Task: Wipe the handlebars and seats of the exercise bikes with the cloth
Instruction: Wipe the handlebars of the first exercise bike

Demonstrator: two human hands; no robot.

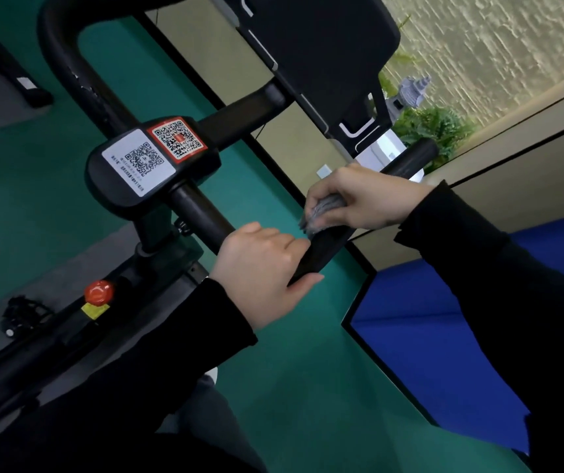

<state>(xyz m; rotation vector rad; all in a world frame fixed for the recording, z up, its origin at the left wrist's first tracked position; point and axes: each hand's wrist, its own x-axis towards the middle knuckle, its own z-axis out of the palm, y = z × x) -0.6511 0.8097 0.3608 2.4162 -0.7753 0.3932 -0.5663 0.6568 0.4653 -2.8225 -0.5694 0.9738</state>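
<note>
A black exercise bike handlebar [202, 213] runs from the centre clamp toward the lower right, then bends up to a grip end [413, 155]. My left hand [260, 271] is wrapped around the bar at the bend. My right hand [359, 196] presses a grey cloth [325, 209] against the right arm of the handlebar, just above my left hand. The centre clamp carries a white QR sticker [139, 162] and a red QR sticker [176, 138]. No seat is in view.
A black console screen [325, 56] is mounted above the bars. A red knob [99, 291] sits on the frame below, with a pedal [21, 312] lower left. Green floor [291, 387], a blue mat [444, 329] at right, and plants [434, 128] behind.
</note>
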